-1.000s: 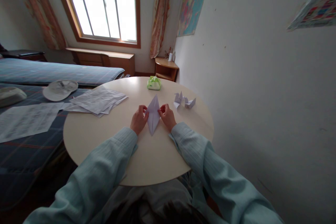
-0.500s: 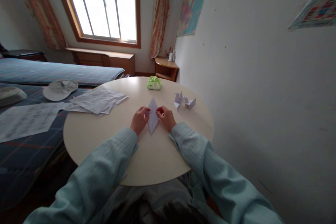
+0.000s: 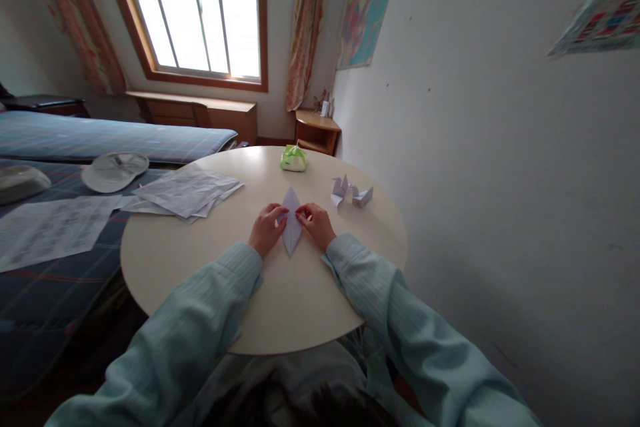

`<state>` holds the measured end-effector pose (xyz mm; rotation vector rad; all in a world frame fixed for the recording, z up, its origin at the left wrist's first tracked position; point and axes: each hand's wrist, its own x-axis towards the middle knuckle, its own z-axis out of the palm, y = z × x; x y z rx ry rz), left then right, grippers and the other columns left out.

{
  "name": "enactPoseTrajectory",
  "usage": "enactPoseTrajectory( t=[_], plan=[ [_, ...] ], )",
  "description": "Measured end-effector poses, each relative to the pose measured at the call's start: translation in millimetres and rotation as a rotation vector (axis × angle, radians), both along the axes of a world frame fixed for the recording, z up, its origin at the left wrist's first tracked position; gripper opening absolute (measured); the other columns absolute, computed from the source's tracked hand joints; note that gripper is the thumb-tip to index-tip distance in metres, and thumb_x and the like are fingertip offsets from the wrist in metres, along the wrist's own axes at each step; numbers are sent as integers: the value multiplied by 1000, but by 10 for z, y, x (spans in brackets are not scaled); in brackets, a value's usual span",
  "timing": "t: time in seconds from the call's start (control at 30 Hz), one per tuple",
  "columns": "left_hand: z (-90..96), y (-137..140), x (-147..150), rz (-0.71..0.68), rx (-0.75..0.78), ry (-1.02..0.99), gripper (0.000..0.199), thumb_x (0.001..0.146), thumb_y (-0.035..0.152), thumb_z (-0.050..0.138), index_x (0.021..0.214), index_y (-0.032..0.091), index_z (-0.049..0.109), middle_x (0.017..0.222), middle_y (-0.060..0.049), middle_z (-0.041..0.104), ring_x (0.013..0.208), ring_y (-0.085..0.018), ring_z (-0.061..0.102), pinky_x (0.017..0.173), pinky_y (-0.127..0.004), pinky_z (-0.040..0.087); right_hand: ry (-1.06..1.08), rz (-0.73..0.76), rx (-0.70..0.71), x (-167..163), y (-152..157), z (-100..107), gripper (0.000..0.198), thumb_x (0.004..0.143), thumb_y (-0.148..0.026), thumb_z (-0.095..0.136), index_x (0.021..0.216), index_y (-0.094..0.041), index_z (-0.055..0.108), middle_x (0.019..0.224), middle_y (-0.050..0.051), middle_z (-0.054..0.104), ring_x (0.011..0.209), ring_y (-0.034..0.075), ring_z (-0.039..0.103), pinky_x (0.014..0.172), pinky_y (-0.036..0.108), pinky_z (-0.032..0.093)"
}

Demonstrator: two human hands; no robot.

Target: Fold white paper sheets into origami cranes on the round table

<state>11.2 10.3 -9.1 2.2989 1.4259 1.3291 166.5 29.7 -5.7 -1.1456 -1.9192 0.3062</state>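
Note:
A white sheet of paper folded into a long diamond (image 3: pixel 291 235) lies on the round table (image 3: pixel 200 280), one tip pointing away from me and one toward me. At its left corner my left hand (image 3: pixel 268 228) pinches the edge between thumb and fingers. My right hand (image 3: pixel 316 223) grips the opposite corner in the same way, fingertips closed on the paper. Both side corners are partly hidden under the fingers. Farther right on the table stand two folded paper cranes (image 3: pixel 340 191), close to each other.
A green tissue pack (image 3: pixel 293 158) sits at the table's far edge. Loose paper sheets (image 3: pixel 187 190) overlap the left edge. Beside the table, a bed (image 3: pixel 50 293) holds a white cap (image 3: pixel 115 171) and a printed sheet (image 3: pixel 55 227). A white wall (image 3: pixel 500 180) rises on the right.
The paper diamond has shifted very slightly to the right and its near tip has turned a little rightward. Both hands keep their hold, fingertips slightly moved.

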Motion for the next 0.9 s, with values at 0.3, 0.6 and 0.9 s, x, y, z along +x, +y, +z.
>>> enactPoseTrajectory(
  t=[0.3,0.6,0.9],
  plan=[
    [15,-13,3,4,-8,2,24,73,16,47,95,17,57,96,-7,55,82,-15,53,71,-28,48,0,-9,-10,-4,-18,25,9,73,-20,52,75,-16,59,73,1,56,63,10,49,63,23,40],
    [47,-33,19,13,5,-40,27,76,11,38,94,17,58,95,-7,57,85,-15,54,76,-28,46,3,-19,-26,-9,-14,22,12,74,-19,50,77,-16,61,75,3,58,63,10,50,64,23,41],
    [31,-12,14,-24,39,-37,51,59,-5,30,95,18,59,99,-5,58,96,-15,51,88,-30,41,48,-72,-30,7,15,15,15,76,-17,47,78,-16,61,79,4,59,67,11,52,65,23,42]
  ],
)
